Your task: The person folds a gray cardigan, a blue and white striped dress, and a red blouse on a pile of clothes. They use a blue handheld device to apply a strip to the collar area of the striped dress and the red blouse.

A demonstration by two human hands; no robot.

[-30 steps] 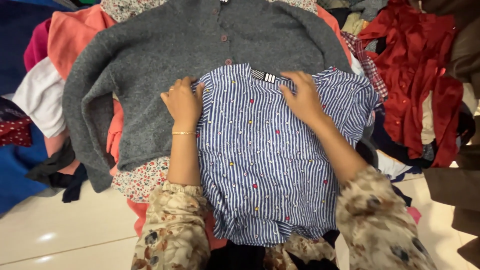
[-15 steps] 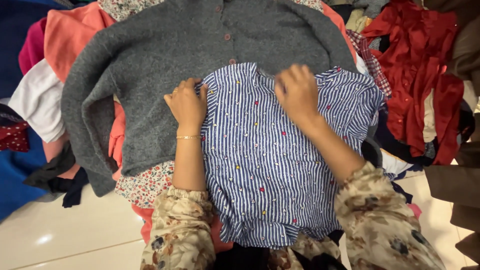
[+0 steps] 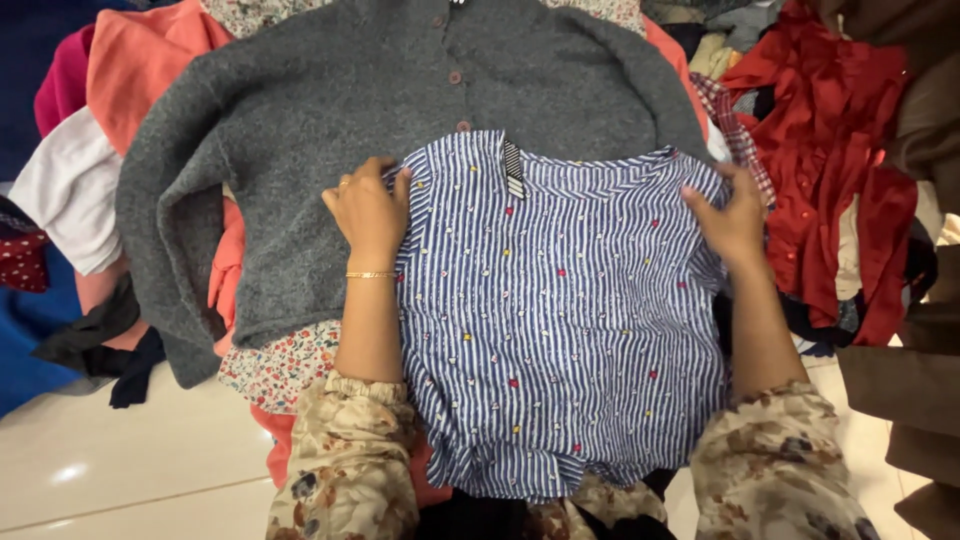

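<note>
A pale tiled floor (image 3: 120, 470) carries a wide heap of clothes, seen from above by the person sorting them. At the far left edge of the heap lie a dark blue cloth (image 3: 25, 350), a white garment (image 3: 65, 200) and a coral-pink one (image 3: 140, 60). Next comes a grey knitted cardigan (image 3: 330, 130), spread flat with its buttons running up the middle. The left hand (image 3: 368, 210), wearing a thin gold bangle (image 3: 370, 274), rests on the left shoulder of a blue-and-white striped top (image 3: 560, 320), fingers curled loosely over the fabric edge and pinching it. The striped top lies face down on the lower part of the cardigan, its neck label (image 3: 513, 170) showing at the collar, small coloured dots scattered across the stripes. The right hand (image 3: 735, 215) holds the top's right shoulder in the same way, fingers bent around the seam. Both forearms wear floral sleeves (image 3: 350, 460). To flatten the top well, it seems best to keep both grips level at the shoulder seams and draw the cloth evenly outward, so the stripes run straight and no crease forms. At the right edge of the heap sits a crumpled red garment (image 3: 830, 150), with brown fabric (image 3: 920, 370) beyond.
</note>
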